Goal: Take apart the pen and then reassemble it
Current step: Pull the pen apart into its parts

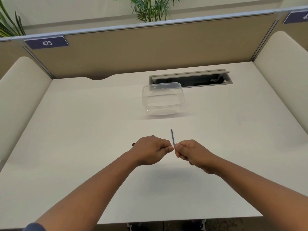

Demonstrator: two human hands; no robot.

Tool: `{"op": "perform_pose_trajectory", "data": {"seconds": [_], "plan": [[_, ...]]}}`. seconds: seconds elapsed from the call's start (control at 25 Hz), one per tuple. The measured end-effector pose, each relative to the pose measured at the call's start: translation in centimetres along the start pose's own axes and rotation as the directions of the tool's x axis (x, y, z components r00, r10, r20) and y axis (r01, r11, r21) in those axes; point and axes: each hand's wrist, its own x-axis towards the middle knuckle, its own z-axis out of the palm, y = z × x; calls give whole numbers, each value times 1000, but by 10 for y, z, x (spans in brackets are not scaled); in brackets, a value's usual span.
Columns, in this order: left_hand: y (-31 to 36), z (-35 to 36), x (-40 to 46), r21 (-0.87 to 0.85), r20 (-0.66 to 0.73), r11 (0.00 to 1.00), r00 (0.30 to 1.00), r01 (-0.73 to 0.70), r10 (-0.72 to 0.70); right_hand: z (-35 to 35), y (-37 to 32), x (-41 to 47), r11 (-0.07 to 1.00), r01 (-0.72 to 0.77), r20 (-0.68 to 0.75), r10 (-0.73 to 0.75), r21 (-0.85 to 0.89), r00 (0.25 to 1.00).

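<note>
Pen refill (pixel 172 137), thin and blue, stands nearly upright above the desk (pixel 83 130), its lower end pinched between both hands. The left hand (pixel 150 150) is curled shut around a dark pen part (pixel 133 144) that pokes out at 9 o'clock. The right hand (pixel 191 153) pinches the refill's tip. A clear plastic container (pixel 162 99) sits at 12 o'clock.

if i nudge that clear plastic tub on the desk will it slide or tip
The clear tub is probably very light: thin see-through walls, seemingly nothing inside. It sits upright on the smooth white desk, so a low nudge would likely make it slide. It narrows toward its base, so a push near the rim might tip it.
</note>
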Motion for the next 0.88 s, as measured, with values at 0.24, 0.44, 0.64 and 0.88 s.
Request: {"op": "perform_pose_trajectory", "data": {"seconds": [0.24,0.44,0.64,0.88], "plan": [[-7,-9,1,-261,131,958,988,116,-84,-9,7,-2,711,333,-47,-457,-620,888],[-8,-10,4,-169,130,977,985,134,-113,-10,7,0,715,318,-43,-437,-622,898],[-9,-1,4,-21,83,992,989,127,-125,-10,9,4,661,342,-72,-515,-668,854],[-11,6,4,36,-15,990,991,135,-134,-26,17,17,674,200,-168,-440,-711,882]]}}
